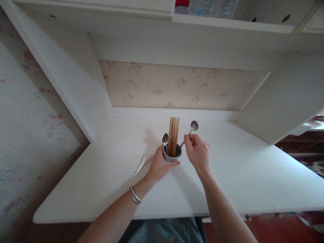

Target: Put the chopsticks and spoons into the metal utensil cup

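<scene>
My left hand (pixel 162 164) is wrapped around a light-coloured cup (pixel 172 158) with a dark inside. Several wooden chopsticks (pixel 173 135) stand upright in the cup, and a metal spoon (pixel 165 138) leans at its left side. With my right hand (pixel 197 151) I pinch the handle of another metal spoon (pixel 194 126), its round bowl up and tilted to the right. The lower end of that handle reaches the cup's right rim; whether it is inside cannot be made out. Left of my left hand, a white spoon (pixel 142 164) lies on the desk.
The white desk (pixel 240 175) has side panels (pixel 65 67) left and right and a back panel with floral paper. An overhead shelf (pixel 233 23) holds clear plastic items (pixel 212 7) and something with a red top (pixel 181 4). The desk's front edge is close to my body.
</scene>
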Demonstrator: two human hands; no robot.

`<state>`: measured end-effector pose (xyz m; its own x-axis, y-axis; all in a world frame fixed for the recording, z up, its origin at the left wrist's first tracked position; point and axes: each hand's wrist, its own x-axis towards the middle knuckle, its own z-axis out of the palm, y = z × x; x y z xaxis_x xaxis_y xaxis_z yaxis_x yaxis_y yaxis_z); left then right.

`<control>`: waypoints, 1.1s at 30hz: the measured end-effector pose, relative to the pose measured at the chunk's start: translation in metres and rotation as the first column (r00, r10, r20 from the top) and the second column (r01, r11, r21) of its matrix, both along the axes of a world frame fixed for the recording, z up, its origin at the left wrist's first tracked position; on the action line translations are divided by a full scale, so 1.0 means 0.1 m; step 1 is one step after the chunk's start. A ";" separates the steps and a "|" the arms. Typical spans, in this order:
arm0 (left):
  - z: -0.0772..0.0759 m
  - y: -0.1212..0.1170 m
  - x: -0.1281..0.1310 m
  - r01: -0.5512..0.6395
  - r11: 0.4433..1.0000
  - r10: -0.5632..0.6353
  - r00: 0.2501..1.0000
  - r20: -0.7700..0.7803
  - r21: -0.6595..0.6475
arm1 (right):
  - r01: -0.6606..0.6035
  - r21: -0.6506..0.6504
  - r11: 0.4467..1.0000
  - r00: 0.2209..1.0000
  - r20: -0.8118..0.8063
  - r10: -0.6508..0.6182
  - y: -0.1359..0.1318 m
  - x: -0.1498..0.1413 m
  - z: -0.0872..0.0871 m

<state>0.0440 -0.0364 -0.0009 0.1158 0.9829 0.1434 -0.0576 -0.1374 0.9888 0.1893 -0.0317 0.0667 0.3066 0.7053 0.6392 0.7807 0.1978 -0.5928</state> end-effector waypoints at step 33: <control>0.08 -0.13 -1.09 0.057 0.981 0.163 0.261 -0.951 0.184 | -0.741 -0.103 0.664 0.553 -0.654 0.516 -0.11 -0.03 -0.72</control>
<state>-0.0648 -0.0492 0.0072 0.2243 0.9687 0.1062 0.9301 -0.2454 0.2734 0.1861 -0.0427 -0.0057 -0.1094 0.9724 0.2062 0.0596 0.2135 -0.9751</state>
